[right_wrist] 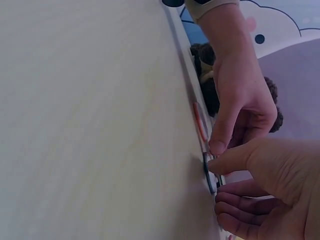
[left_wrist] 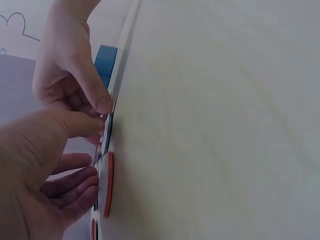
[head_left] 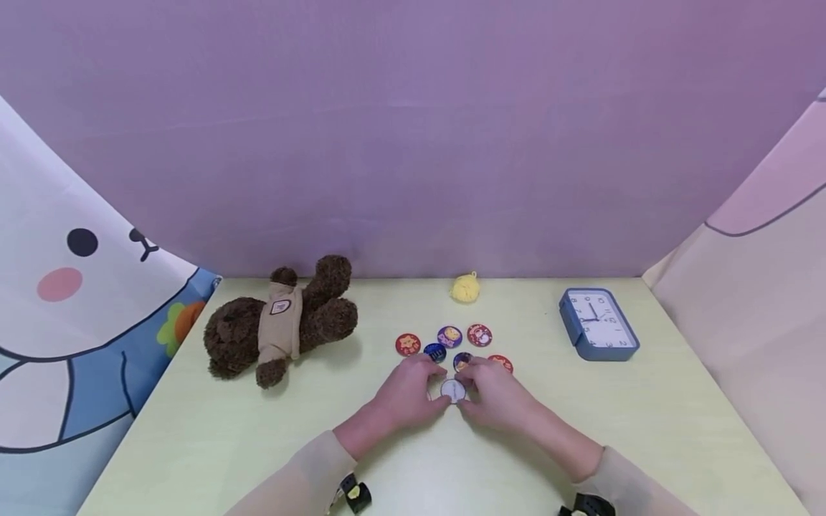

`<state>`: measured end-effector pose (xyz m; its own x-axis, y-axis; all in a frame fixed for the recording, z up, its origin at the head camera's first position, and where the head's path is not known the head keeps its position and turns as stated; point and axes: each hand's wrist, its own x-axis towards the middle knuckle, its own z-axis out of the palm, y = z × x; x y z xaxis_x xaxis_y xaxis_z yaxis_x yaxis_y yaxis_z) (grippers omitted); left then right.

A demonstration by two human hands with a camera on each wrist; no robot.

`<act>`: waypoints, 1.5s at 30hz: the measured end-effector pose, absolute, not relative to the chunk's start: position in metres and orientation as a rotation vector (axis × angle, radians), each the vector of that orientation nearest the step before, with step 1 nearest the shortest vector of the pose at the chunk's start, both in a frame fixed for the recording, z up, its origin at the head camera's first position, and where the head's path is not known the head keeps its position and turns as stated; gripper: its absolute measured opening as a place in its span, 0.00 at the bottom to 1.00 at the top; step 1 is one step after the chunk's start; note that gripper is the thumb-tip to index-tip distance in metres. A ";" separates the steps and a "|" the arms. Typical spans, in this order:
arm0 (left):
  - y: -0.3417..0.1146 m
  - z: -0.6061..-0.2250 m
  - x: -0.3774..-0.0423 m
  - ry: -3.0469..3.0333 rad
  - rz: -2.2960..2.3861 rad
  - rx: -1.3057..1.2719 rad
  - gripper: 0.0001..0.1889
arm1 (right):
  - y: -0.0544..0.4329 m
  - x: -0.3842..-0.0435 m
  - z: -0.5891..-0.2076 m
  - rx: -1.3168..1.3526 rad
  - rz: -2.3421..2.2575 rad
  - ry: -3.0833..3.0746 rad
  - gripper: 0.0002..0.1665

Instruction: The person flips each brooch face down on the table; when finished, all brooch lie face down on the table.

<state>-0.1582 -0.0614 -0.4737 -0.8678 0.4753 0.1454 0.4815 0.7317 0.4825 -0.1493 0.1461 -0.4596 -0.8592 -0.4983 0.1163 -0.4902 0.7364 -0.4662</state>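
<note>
A pale table (head_left: 413, 469) stands before a plain purple cloth (head_left: 413, 143) that forms the back wall. At the middle of the table the left hand (head_left: 406, 394) and the right hand (head_left: 500, 394) meet around a white round badge (head_left: 453, 389). The right hand pinches this badge between its thumb and forefinger at the right-hand edge. The left hand is bent inward, its thumb at the badge's near left edge; whether it also grips the badge I cannot tell. Beside the left fingers lies a red-edged badge (left_wrist: 109, 185), mostly covered by that hand in the head view.

Just beyond the hands is a loose group of printed badges: a red one with a yellow star figure (head_left: 408, 345), a dark blue one (head_left: 435, 352), a purple one (head_left: 449, 337) and a red one with a white figure (head_left: 480, 335). A dark badge (head_left: 461, 360) and another red badge (head_left: 502, 362) are partly hidden by the right hand.

Pale sleeves (head_left: 303, 473) cover the forearms, with black devices (head_left: 357, 494) at the wrists.

Farther out to the left, a brown teddy bear (head_left: 232, 337) lies with its head to the left, in a beige shirt (head_left: 280, 333). A small yellow ball (head_left: 465, 289) sits near the back edge, and a blue clock (head_left: 599, 325) lies face up at the right rear.
</note>
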 end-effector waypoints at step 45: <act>-0.103 -0.472 -0.198 -2.949 -0.507 -0.361 0.14 | 0.066 -0.222 -0.461 -0.850 -0.534 3.017 0.05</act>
<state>-0.1982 -0.1028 -0.4720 -0.9632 0.2120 0.1651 0.2550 0.9150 0.3128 -0.2219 0.0659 -0.4611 -0.8563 -0.5008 0.1260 -0.5137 0.8008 -0.3081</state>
